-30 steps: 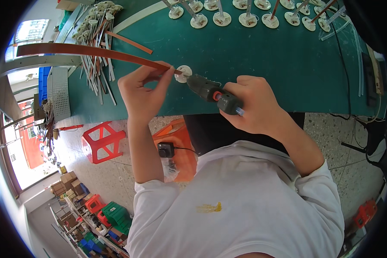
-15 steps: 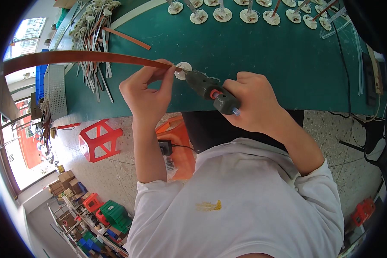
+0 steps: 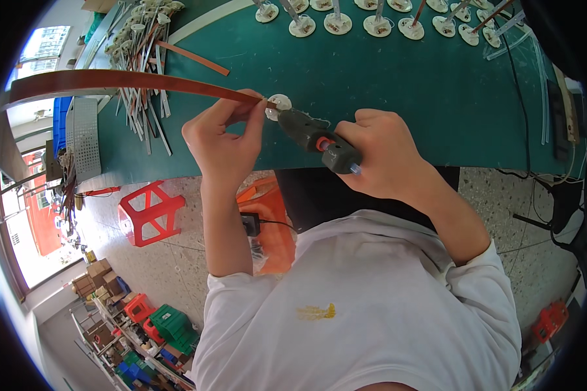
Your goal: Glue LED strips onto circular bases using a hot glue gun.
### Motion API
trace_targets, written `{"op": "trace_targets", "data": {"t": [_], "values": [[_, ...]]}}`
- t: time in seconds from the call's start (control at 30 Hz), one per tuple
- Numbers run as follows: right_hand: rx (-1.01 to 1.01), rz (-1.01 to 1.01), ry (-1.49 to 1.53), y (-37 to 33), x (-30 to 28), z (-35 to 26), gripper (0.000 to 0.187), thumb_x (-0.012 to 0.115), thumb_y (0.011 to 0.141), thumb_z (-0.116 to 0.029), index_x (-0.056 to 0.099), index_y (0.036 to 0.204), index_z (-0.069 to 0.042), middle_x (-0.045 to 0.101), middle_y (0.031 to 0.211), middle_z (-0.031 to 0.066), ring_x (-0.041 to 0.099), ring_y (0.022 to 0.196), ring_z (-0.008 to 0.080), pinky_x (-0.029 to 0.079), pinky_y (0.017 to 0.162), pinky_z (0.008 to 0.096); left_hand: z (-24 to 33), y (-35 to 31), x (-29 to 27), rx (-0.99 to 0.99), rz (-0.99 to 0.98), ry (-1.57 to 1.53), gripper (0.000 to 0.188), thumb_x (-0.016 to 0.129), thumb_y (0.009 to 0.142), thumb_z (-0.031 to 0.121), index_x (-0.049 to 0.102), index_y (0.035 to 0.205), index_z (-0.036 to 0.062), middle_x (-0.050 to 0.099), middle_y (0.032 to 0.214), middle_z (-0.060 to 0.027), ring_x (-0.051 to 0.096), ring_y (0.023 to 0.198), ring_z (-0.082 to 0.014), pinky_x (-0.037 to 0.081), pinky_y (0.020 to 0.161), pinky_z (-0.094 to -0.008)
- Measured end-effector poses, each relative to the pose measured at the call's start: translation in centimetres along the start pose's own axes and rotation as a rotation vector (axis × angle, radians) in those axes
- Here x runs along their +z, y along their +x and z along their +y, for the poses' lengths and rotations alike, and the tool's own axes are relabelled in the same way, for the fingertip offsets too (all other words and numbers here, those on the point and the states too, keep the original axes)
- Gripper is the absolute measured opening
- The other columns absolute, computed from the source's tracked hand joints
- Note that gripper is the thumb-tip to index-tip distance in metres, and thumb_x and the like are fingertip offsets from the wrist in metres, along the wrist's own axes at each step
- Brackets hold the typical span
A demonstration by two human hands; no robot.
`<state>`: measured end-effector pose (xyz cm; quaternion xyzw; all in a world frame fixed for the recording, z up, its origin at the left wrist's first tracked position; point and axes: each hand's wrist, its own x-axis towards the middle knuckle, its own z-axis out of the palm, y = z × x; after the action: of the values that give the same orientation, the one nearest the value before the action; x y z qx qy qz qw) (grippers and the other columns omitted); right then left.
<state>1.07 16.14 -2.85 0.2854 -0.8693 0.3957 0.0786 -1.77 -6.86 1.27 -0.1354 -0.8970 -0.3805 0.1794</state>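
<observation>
My left hand (image 3: 225, 133) pinches a long reddish-brown strip (image 3: 143, 80) near its right end, and the rest of the strip reaches far out to the left. That pinched end meets a small pale round disc (image 3: 281, 101) on the table. In my right hand (image 3: 388, 153) is a dark glue gun (image 3: 306, 132), with a clear glue stick showing at its back end. The gun's nozzle points left and is at the disc, close to the strip's end. Whether the nozzle touches the disc or the strip, I cannot tell.
Several pale round bases (image 3: 338, 23) with upright strips stand along the far side of the green table (image 3: 398, 85). A heap of thin strips (image 3: 147, 85) lies at the left. A black cable (image 3: 519, 98) runs down the right side. A red stool (image 3: 151, 214) is on the floor.
The outer left part of the strip has shifted slightly. Both hands, the glue gun and the disc stay almost where they were.
</observation>
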Motion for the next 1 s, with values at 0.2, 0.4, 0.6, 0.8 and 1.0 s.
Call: {"op": "trace_targets", "data": {"t": [0.2, 0.4, 0.6, 0.8, 1.0], "values": [[-0.001, -0.005, 0.014, 0.05, -0.04, -0.06, 0.021, 0.076, 0.066, -0.014, 0.056, 0.07, -0.009, 0.051, 0.059, 0.0077, 0.053, 0.058, 0.0281, 0.041, 0.052, 0.0409, -0.2, 0.07, 0.19, -0.005, 0.032, 0.001, 0.012, 0.075, 0.077, -0.004, 0.075, 0.088, -0.0002, 0.074, 0.074, -0.0078, 0.076, 0.071, -0.0159, 0.055, 0.063, -0.0221], [0.011, -0.019, -0.001, -0.02, -0.19, -0.26, 0.021, 0.076, 0.065, -0.014, 0.056, 0.07, -0.009, 0.05, 0.058, 0.0077, 0.052, 0.057, 0.0281, 0.041, 0.052, 0.0407, -0.38, 0.02, 0.11, 0.005, 0.032, 0.009, 0.012, 0.076, 0.077, -0.004, 0.075, 0.088, 0.0, 0.074, 0.074, -0.0086, 0.075, 0.07, -0.0158, 0.055, 0.064, -0.0226], [0.002, 0.004, 0.003, -0.17, -0.15, -0.11, 0.02, 0.075, 0.066, -0.014, 0.057, 0.07, -0.008, 0.051, 0.058, 0.0074, 0.051, 0.058, 0.0276, 0.041, 0.052, 0.0403, 0.08, 0.16, -0.04, 0.016, 0.005, 0.026, 0.011, 0.075, 0.08, -0.004, 0.074, 0.091, -0.0019, 0.074, 0.077, -0.0082, 0.075, 0.074, -0.0156, 0.058, 0.07, -0.0245], [0.018, 0.012, -0.009, -0.29, -0.22, -0.36, 0.019, 0.075, 0.067, -0.013, 0.057, 0.07, -0.009, 0.052, 0.058, 0.0072, 0.051, 0.058, 0.0275, 0.04, 0.052, 0.0401, 0.03, 0.1, 0.01, 0.002, -0.004, 0.01, 0.01, 0.075, 0.081, -0.004, 0.074, 0.091, -0.002, 0.075, 0.077, -0.008, 0.075, 0.074, -0.0159, 0.058, 0.07, -0.0247], [0.008, -0.017, -0.014, -0.18, -0.49, -0.24, 0.02, 0.075, 0.067, -0.015, 0.056, 0.07, -0.009, 0.052, 0.058, 0.0072, 0.051, 0.058, 0.0274, 0.041, 0.052, 0.04, 0.02, 0.24, 0.25, 0.0, 0.022, -0.013, 0.012, 0.074, 0.078, -0.005, 0.074, 0.088, -0.0009, 0.074, 0.074, -0.0091, 0.076, 0.071, -0.0178, 0.056, 0.065, -0.0242]]}}
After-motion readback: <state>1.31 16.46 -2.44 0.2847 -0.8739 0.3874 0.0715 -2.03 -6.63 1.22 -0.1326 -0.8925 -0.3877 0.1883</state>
